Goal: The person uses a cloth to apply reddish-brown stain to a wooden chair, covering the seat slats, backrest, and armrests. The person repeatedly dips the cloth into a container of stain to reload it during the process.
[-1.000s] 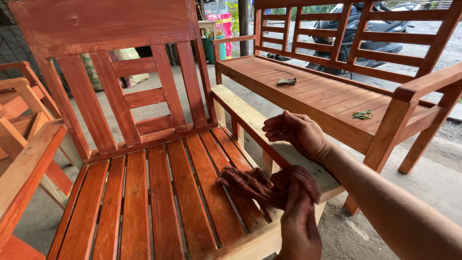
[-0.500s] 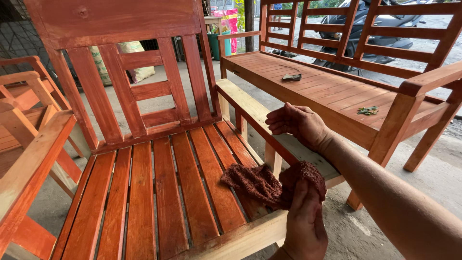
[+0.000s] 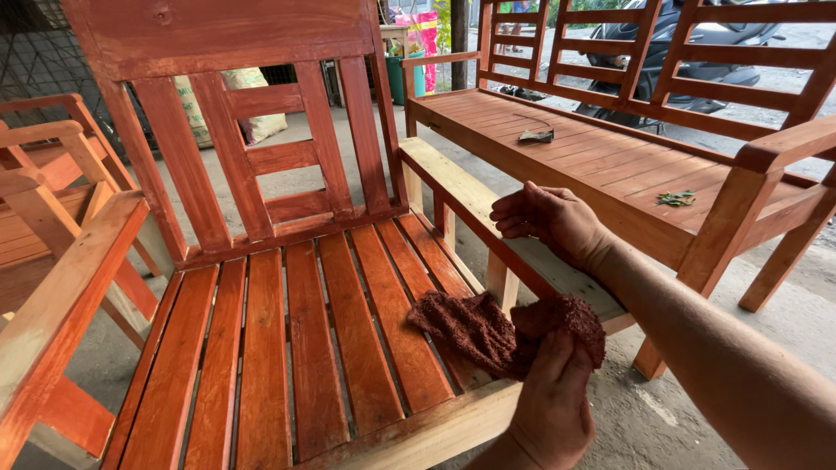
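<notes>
Below, the left hand (image 3: pixel 549 409) had its grip closed on a stained rag (image 3: pixel 501 331), which bunched out past the fingers and draped onto the chair (image 3: pixel 287 348) seat slats by the pale front rail. Just above, the right hand (image 3: pixel 549 222) rested curled on the armrest (image 3: pixel 475 204), gripping nothing.

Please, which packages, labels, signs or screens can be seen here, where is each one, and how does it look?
Sack: on the ground behind the chair back, seen between its slats; bulging, pale cream with green print.
Pink package: far back near the top middle, beside a green bin; tall, bright pink with light patches.
No signs or screens are in view.
</notes>
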Demonstrator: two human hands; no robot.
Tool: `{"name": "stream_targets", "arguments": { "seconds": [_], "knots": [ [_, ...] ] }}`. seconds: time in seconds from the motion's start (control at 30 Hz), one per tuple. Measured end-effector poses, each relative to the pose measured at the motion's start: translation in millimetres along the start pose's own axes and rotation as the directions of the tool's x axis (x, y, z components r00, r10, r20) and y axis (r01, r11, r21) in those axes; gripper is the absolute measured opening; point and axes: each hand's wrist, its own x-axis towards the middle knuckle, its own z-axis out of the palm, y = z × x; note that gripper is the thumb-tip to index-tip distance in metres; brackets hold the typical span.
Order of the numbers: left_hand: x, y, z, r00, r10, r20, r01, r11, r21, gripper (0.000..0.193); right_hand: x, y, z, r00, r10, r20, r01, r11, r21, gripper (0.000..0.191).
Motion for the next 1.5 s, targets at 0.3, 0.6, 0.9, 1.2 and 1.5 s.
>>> {"name": "stream_targets", "arguments": {
  "seconds": [0.3, 0.6, 0.9, 1.2, 1.5],
  "knots": [
    [10, -9, -5, 0.984, -0.142, -0.109, 0.11, 0.96, -0.259, 0.046, 0, -2, 0, 1.0, 0.004, -0.001, -0.004, 1.0, -0.009, 0.056],
    [-2, -17, -5, 0.997, -0.067, -0.03, 0.065, 0.996, -0.065, 0.041, -3, -4, 2, 1.0, 0.01, -0.001, -0.01, 1.0, -0.006, 0.056],
    [-6, 1, 0, 0.994, -0.062, 0.09, 0.078, 0.98, -0.186, 0.057, -4, -4, 4, 1.0, 0.003, 0.017, -0.003, 1.0, -0.001, 0.057],
    [26, -23, 18, 0.907, -0.392, -0.152, 0.274, 0.825, -0.495, 0.066, -4, -1, 1, 1.0, 0.007, 0.021, -0.007, 1.0, 0.014, 0.057],
    [59, -113, 34, 0.923, -0.289, -0.252, 0.095, 0.809, -0.58, 0.059, -7, -1, 2, 0.999, 0.001, 0.042, -0.004, 0.997, 0.079, 0.057]
  ]
}}
